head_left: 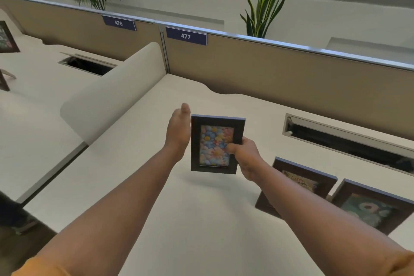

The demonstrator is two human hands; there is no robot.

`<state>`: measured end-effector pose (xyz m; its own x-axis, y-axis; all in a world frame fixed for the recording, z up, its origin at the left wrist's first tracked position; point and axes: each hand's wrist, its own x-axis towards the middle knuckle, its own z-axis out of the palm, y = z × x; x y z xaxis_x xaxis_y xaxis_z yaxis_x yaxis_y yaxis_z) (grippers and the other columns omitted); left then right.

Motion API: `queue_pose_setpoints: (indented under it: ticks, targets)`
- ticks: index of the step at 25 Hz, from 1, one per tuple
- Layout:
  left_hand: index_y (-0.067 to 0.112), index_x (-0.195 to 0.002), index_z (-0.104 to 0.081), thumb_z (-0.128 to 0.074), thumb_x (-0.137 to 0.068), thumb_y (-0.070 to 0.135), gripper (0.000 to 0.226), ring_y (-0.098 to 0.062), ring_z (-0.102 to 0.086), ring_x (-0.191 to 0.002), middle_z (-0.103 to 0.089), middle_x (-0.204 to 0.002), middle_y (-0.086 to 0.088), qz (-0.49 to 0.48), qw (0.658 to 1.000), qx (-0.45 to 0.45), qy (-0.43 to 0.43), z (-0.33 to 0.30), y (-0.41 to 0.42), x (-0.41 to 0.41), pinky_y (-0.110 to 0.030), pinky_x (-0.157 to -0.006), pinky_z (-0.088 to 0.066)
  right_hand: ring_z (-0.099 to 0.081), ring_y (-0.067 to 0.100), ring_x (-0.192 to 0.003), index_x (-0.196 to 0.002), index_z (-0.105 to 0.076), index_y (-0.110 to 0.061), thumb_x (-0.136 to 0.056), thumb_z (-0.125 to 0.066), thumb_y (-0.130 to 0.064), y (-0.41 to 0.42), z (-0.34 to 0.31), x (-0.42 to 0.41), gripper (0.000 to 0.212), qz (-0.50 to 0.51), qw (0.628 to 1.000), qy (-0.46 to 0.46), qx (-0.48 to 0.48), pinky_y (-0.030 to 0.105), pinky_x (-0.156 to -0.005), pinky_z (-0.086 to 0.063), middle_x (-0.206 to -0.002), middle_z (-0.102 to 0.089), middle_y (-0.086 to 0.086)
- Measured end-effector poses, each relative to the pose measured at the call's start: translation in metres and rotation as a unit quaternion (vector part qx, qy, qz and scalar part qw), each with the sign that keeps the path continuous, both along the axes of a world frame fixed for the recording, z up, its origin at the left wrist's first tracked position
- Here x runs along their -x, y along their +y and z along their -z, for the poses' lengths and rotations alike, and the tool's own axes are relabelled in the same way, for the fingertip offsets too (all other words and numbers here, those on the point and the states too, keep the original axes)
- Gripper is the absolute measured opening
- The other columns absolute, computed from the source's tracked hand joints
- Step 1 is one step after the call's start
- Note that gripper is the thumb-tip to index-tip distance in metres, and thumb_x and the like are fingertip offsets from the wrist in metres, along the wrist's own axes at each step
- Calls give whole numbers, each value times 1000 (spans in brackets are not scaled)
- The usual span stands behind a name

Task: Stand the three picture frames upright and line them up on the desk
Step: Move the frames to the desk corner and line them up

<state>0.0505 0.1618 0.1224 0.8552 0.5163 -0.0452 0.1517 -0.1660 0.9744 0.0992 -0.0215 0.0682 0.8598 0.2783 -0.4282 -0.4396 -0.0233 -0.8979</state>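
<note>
A dark frame with a pastel flower picture (215, 132) hangs upright above the white desk (201, 219). My right hand (245, 154) grips its right edge, thumb on the glass. My left hand (178, 132) is beside the frame's left edge, fingers reaching behind it; whether it touches the frame I cannot tell. Two more dark frames are at the right: one with a yellowish picture (307, 177), partly hidden by my right forearm, and one with a green and yellow flower picture (376, 206). Both lean back, facing me.
A beige partition (291, 74) labelled 477 runs along the desk's back, with an open cable slot (347, 139) in front of it. A white rounded divider (112, 94) separates the neighbouring desk at left, where other frames (6, 38) stand. Plants stand behind the partition.
</note>
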Motion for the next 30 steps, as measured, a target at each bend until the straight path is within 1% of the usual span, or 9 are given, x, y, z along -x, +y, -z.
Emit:
queue_pose_setpoints:
  ticks: [3, 6, 10, 13, 17, 19, 23, 27, 30]
  targets:
    - [29, -116, -66, -18, -100, 67, 64, -23, -72, -105, -75, -113, -3, 104, 981, 148, 73, 31, 12, -8, -39, -85, -57, -72, 23, -92, -112, -66, -15, -90, -61, 5, 18, -1, -24, 30, 9, 1000, -2, -1, 32, -58, -59, -107, -76, 5]
    - [39, -115, -72, -22, -99, 67, 60, -20, -74, -105, -76, -116, 3, 130, 970, 202, 45, 48, 26, -31, -38, -82, -61, -72, 21, -89, -110, -65, -18, -91, -61, 3, 39, -3, -57, 29, -12, 1000, -7, 9, 27, -50, -58, -103, -76, 2]
    - [29, -115, -71, -28, -94, 61, 57, -19, -75, -100, -77, -112, 2, 90, 969, 225, 48, 58, 57, -68, -42, -81, -60, -73, 24, -96, -111, -67, -16, -87, -63, 4, 65, 1, -103, 32, -74, 997, -14, 17, 33, -64, -60, -104, -78, 2]
    - [33, -102, -75, -23, -100, 54, 56, -20, -76, -98, -79, -106, 3, 72, 970, 230, 44, 71, 84, -92, -39, -76, -60, -72, 27, -102, -111, -68, -15, -87, -62, 5, 85, 9, -133, 32, -111, 994, -17, 7, 37, -73, -60, -105, -79, 1]
    - [32, -98, -77, -22, -104, 50, 59, -21, -76, -97, -79, -105, 0, 24, 965, 261, 32, 91, 119, -130, -36, -71, -62, -68, 28, -111, -120, -64, -12, -92, -58, 4, 123, 34, -175, 32, -140, 990, -16, -11, 43, -86, -60, -120, -73, 7]
    - [28, -103, -75, -22, -103, 49, 57, -21, -76, -96, -79, -104, 0, 9, 965, 262, 32, 106, 132, -148, -34, -70, -62, -68, 27, -111, -119, -64, -13, -94, -56, 5, 139, 50, -190, 32, -135, 990, -10, -23, 41, -85, -60, -118, -74, 5]
    - [23, -108, -73, -22, -101, 49, 58, -23, -76, -97, -79, -105, -2, -2, 964, 263, 30, 126, 147, -166, -35, -73, -62, -70, 22, -101, -109, -67, -17, -93, -56, 9, 156, 70, -204, 33, -126, 991, -5, -39, 30, -70, -62, -100, -79, -7]
    - [21, -107, -75, -24, -99, 50, 59, -27, -75, -100, -78, -109, -7, -12, 958, 285, 18, 136, 157, -173, -41, -79, -62, -71, 23, -103, -113, -65, -17, -93, -57, 9, 167, 76, -212, 34, -137, 989, -9, -47, 29, -69, -62, -112, -75, 0]
    - [20, -108, -75, -23, -99, 51, 61, -29, -75, -100, -78, -111, -10, -5, 954, 298, 17, 141, 158, -172, -42, -80, -63, -69, 25, -108, -117, -64, -16, -94, -57, 10, 169, 79, -211, 35, -145, 988, -11, -44, 34, -76, -62, -120, -72, 5]
